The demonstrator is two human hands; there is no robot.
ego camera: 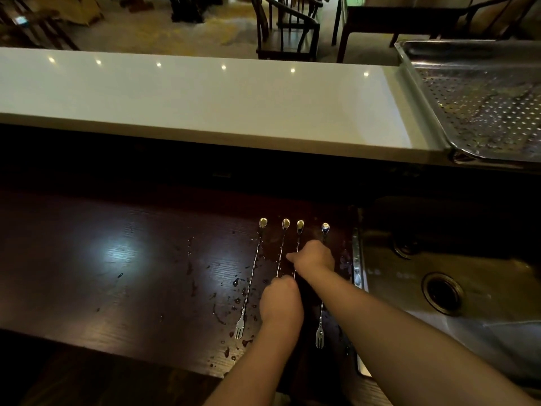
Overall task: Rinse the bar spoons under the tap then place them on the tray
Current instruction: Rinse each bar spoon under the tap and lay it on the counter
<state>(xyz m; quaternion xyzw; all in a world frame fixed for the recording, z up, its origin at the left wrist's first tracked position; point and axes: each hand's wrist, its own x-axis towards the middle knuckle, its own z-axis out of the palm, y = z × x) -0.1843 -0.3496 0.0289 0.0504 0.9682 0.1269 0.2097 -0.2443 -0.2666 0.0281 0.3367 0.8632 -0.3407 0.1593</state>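
Several long twisted bar spoons lie side by side on the dark wooden counter, bowls pointing away, fork ends near me. The leftmost spoon lies untouched. My left hand is curled over the lower shaft of the second spoon. My right hand rests fingers-down on the shafts of the third spoon and the rightmost spoon. Whether either hand has lifted a spoon is unclear. The perforated steel tray sits on the white upper counter at the far right.
A steel sink with a round drain lies right of the spoons; no tap is in view. Water drops spot the wood around the spoons. The white bar top runs across behind; chairs and tables stand beyond it.
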